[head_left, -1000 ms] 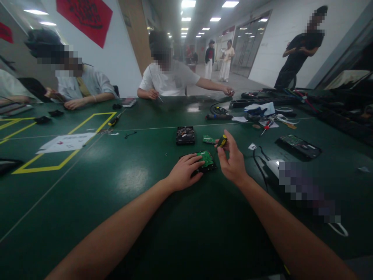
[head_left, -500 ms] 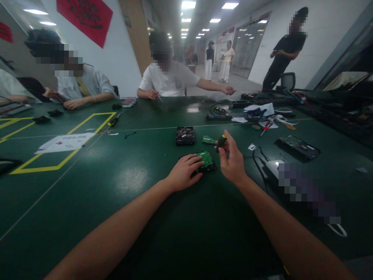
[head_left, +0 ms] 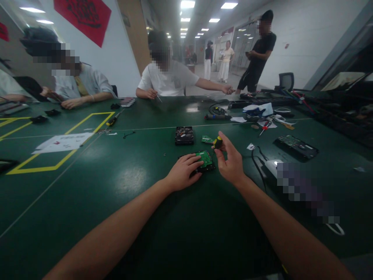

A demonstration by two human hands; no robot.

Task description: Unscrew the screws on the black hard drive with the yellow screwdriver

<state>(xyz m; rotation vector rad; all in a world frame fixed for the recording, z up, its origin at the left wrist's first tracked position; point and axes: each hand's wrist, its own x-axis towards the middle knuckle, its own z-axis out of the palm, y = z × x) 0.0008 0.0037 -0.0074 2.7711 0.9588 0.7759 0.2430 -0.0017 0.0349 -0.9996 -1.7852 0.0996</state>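
A black hard drive with a green circuit board [head_left: 205, 159] on top lies on the green table [head_left: 122, 186]. My left hand [head_left: 184, 171] rests on its left side with fingers curled over the edge, holding it down. My right hand [head_left: 230, 160] pinches a screwdriver with a black and yellow handle [head_left: 217, 142], tip pointing down at the board's right edge.
A second opened hard drive [head_left: 184, 135] and a loose green board [head_left: 208, 139] lie just beyond. Cables, a white device [head_left: 272, 166] and another drive [head_left: 294, 144] sit to the right. A paper [head_left: 62, 142] lies in a yellow-taped square. People sit at the far edge; others stand behind.
My right hand with the screwdriver has shifted slightly left, closer to the board. The standing person in black at the back has walked left. My left hand stays put.
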